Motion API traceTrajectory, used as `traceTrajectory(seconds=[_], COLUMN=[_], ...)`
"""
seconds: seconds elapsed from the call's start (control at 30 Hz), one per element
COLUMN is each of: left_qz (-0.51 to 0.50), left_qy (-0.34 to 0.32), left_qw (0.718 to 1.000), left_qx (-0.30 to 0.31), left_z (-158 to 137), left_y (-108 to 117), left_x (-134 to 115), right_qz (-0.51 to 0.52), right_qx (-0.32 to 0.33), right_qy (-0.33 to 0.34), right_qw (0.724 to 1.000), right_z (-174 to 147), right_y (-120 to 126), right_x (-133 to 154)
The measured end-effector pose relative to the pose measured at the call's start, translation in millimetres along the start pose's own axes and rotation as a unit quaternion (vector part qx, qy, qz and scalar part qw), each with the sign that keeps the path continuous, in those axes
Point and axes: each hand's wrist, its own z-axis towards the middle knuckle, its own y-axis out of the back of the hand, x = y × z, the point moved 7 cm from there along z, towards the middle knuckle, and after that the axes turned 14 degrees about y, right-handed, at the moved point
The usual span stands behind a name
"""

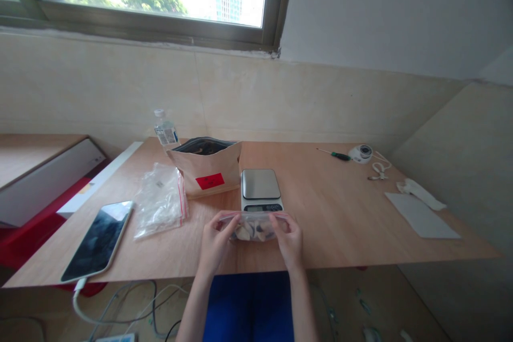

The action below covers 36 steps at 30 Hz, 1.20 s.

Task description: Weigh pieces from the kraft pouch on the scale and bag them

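A clear zip bag (pixel 253 230) with pale, dried-looking pieces in it lies at the table's front, its upper edge spread between my two hands. My left hand (pixel 216 235) pinches the left end of that edge between thumb and fingers. At the right end my right hand (pixel 289 236) pinches it the same way. Just behind the bag sits a kitchen scale (pixel 261 186) with a bare metal plate; its display is partly hidden by the bag. Left of the scale a brown paper pouch (pixel 212 168) with a red label stands with its top open, dark contents showing.
Flat clear zip bags (pixel 162 203) lie left of the pouch, and a phone (pixel 100 240) with a plugged-in cable is nearer the edge. A bottle (pixel 166 131) stands behind. To the right are a screwdriver (pixel 340 156), a small camera (pixel 360 154) and a white sheet (pixel 422 216).
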Motion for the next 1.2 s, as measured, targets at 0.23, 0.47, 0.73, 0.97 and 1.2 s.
traceTrajectory(seconds=[0.23,0.47,0.73,0.97,1.2], left_qz=[0.014,0.009,0.03,0.04,0.064], left_qy=[-0.014,0.034,0.027,0.014,-0.03], left_qw=[1.0,0.997,0.996,0.998,0.995], left_qx=[0.013,0.074,0.074,0.04,0.064], left_z=[-2.6,-3.9,-1.5,-1.9,-5.2], left_y=[0.5,-9.0,-7.6,-2.0,-6.6], left_x=[-6.9,2.6,5.7,5.6,-6.2], right_qz=[0.074,0.114,0.104,0.093,0.092], right_qx=[-0.003,0.051,0.08,0.074,0.057], right_qy=[-0.057,-0.065,-0.063,-0.02,-0.017], right_qw=[0.996,0.99,0.989,0.993,0.994], right_z=[-4.5,-7.1,-7.9,-4.9,-5.8], right_y=[-0.6,-11.3,-16.9,-19.9,-15.4], right_x=[-15.8,-15.8,-11.5,-1.1,-0.2])
